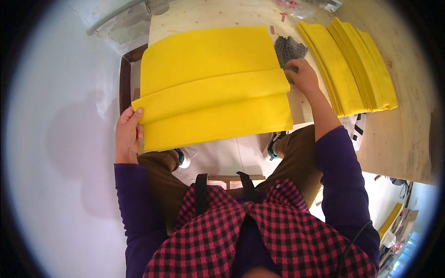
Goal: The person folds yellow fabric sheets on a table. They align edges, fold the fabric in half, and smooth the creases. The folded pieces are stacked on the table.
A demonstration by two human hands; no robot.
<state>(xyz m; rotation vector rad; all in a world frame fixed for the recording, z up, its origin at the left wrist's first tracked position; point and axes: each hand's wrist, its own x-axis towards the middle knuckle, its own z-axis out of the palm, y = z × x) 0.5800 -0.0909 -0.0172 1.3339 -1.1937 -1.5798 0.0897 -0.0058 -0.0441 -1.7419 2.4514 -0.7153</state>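
Observation:
A wide yellow cloth lies on the wooden table in front of me, with a raised fold running across it from side to side. Its near part reaches past the table's edge, above my knees. At the left end of the fold, my left hand grips the cloth, thumb on top and fingers partly hidden beneath. My right hand is closed at the fold's right end, pinching the cloth's edge; its fingertips are partly hidden. Just beyond it lies a crumpled dark grey cloth.
Several folded yellow cloths lie side by side on the table to the right. Clear plastic sits at the far edge. A white wall stands close on my left. My legs are under the near edge.

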